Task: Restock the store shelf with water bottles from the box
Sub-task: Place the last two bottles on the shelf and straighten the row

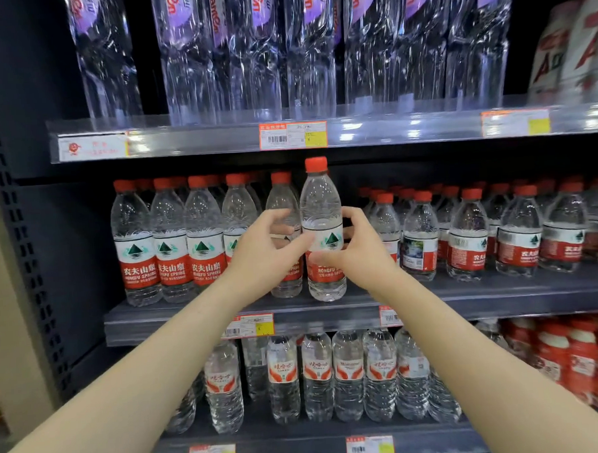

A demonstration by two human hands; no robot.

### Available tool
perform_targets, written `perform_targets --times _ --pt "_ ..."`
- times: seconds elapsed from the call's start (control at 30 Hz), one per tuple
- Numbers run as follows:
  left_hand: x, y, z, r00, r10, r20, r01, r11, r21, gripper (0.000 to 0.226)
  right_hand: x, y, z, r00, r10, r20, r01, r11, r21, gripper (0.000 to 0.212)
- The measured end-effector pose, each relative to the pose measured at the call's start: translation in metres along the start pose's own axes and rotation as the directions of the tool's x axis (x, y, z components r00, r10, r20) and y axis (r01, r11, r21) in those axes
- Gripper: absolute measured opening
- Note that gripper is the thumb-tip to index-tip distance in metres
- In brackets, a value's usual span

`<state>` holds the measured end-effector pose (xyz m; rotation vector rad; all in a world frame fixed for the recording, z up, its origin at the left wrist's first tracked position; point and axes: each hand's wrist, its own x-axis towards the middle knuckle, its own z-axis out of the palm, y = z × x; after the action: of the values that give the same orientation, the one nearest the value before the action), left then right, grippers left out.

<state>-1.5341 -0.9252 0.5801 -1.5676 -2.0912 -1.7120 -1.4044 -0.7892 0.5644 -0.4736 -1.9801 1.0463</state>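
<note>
Two hands set one bottle (320, 204) at frame centre.
Left hand (262, 250) and right hand (358, 252) curl their fingers round it at the shelf (178, 317) front; keep it upright, label forward, flush with the row (168, 245).

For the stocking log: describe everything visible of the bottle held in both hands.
The bottle is clear plastic and looks full of water, with a red cap and a white-and-red label bearing a green mountain mark. It stands upright, base at the front edge of the middle shelf. The left grip pinches it at the label; the right grip curls round its right side.
</note>
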Motion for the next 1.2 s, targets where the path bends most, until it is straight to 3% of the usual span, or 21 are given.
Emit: perform_targets --times 0.13,0.23,0.73,1.07,1.2 --pt "-0.003 -0.012 -0.001 0.998 -0.014 -0.055 0.018 0.997 0.075 0.037 0.011 0.007 0.003 0.998 0.054 -0.033 -0.053 0.998 0.014 0.084" --pt "-0.004 -0.021 0.0 0.998 -0.03 -0.06 0.036 0.994 0.105 0.033 0.02 0.013 0.006 0.996 0.079 -0.042 -0.078 0.997 0.027 0.086" --pt "-0.012 -0.05 0.026 0.972 -0.052 -0.229 0.121 0.947 0.299 0.051 0.023 0.038 0.031 0.983 0.0 -0.185 -0.026 0.991 -0.135 0.091" --pt "-0.017 -0.047 0.052 0.957 -0.058 -0.283 0.208 0.819 0.535 0.075 0.02 0.039 0.026 0.987 -0.001 -0.159 -0.019 0.992 -0.124 0.092" --pt "-0.02 -0.056 0.056 0.95 -0.055 -0.308 0.213 0.834 0.508 0.075 0.017 0.043 0.021 0.996 0.02 -0.089 -0.029 0.995 -0.096 0.099"
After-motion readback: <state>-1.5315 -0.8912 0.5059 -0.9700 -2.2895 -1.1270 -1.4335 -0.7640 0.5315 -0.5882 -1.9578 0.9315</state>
